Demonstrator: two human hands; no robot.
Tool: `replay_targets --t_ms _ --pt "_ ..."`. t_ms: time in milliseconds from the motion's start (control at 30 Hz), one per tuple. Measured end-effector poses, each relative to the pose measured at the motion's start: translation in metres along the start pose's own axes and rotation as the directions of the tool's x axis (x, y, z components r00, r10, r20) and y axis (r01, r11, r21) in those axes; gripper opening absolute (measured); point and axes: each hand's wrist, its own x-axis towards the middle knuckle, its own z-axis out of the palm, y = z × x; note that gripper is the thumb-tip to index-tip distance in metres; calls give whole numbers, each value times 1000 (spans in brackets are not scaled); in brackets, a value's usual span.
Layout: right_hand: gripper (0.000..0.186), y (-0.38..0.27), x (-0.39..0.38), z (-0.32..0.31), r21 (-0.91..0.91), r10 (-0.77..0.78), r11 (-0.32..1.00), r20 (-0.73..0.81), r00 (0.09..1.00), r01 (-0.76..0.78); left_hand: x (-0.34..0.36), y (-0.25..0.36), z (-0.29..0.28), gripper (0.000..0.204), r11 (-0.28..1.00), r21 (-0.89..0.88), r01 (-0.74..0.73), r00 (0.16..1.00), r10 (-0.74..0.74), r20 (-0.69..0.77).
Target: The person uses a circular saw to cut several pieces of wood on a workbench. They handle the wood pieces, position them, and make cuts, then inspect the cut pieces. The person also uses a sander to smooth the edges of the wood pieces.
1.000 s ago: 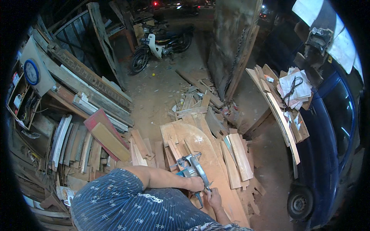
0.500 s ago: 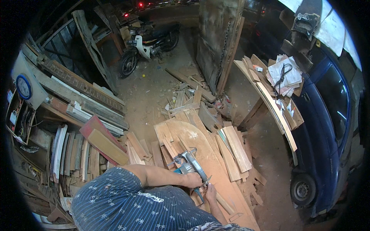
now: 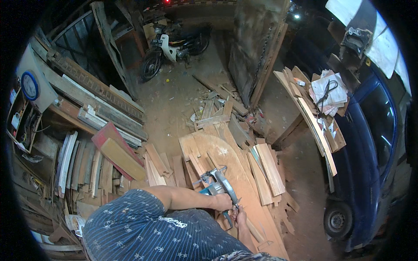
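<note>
A teal and silver circular saw (image 3: pixel 213 189) lies tilted on its side on a large light-wood board (image 3: pixel 249 191), its curved blade guard upward. From the left, my left arm reaches across, and my left hand (image 3: pixel 223 202) is closed on the saw's body beside the guard. My right hand (image 3: pixel 240 216) comes up from below, at the near end of the guard. Its fingers are pinched together there; what they hold is too small to make out. The saw's teal handle (image 3: pixel 227 220) shows between my right hand and my shirt. A narrow wood strip (image 3: pixel 255 230) lies beside my right wrist.
Loose planks (image 3: pixel 268 169) are stacked right of the board, with offcuts (image 3: pixel 215 111) beyond it. More timber (image 3: pixel 82 167) stands at the left. A raised shelf (image 3: pixel 320 135) holding papers juts out before a blue car (image 3: pixel 365 161). A motorcycle (image 3: pixel 174 48) stands far back.
The whole view has shifted slightly. My left hand keeps its place on the saw. The fingers of my right hand have moved a little at the guard's end.
</note>
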Motion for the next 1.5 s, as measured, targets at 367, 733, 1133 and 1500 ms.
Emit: replay_targets --t_ms 367,733,1133,1500 --pt "54 -12 -15 22 76 188 981 -190 964 -177 -11 -4 29 21 999 -8 54 992 -54 -116" --pt "77 -49 -57 152 -876 -481 253 254 839 410 -125 -105 110 65 320 -760 565 369 -922 -114" --pt "40 -90 -66 152 -730 -377 590 127 917 344 -114 -139 114 65 312 -836 452 689 -717 105" --pt "29 -136 -95 150 153 -688 719 294 663 678 -155 -79 -244 39 761 -310 569 578 -639 -508"
